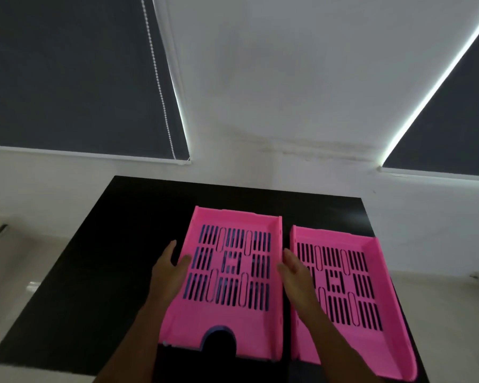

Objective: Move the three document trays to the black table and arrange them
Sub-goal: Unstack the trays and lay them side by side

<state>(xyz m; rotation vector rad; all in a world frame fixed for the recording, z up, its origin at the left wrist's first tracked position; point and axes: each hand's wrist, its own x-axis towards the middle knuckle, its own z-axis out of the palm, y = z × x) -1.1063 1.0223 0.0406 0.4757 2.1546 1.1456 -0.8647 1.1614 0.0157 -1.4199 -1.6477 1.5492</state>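
Two pink slotted document trays lie side by side on the black table. The left pink tray has a bluish edge showing under its front notch and through its slots, so something lies beneath it. The right pink tray sits just apart from it, angled slightly. My left hand rests against the left tray's left wall with the thumb over the rim and the fingers spread. My right hand is in the gap between the trays, palm flat toward the left tray's right wall.
The table stands against a white wall with dark roller blinds on both sides and a bead chain hanging at the left. Pale floor shows to the left and right of the table. Bare black tabletop lies left of the trays.
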